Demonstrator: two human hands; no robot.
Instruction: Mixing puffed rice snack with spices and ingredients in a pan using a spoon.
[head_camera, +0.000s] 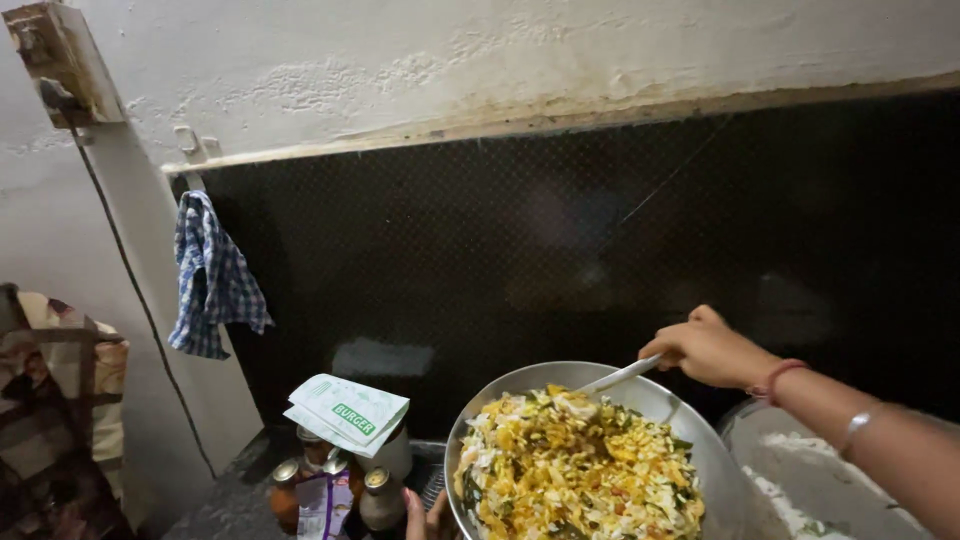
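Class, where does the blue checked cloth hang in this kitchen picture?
In the head view, the blue checked cloth hangs at the left, from a hook on the wall, above the bottles.

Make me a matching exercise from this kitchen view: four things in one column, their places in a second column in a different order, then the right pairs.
Things:
1. checked cloth
2. right hand
3. left hand
4. folded paper wrappers

Places:
A. at the near left rim of the steel bowl
B. on top of the jars
C. hanging from a hook on the wall
D. on the handle of the spoon that is stuck into the yellow mixed food

Pairs: 1-C, 2-D, 3-A, 4-B
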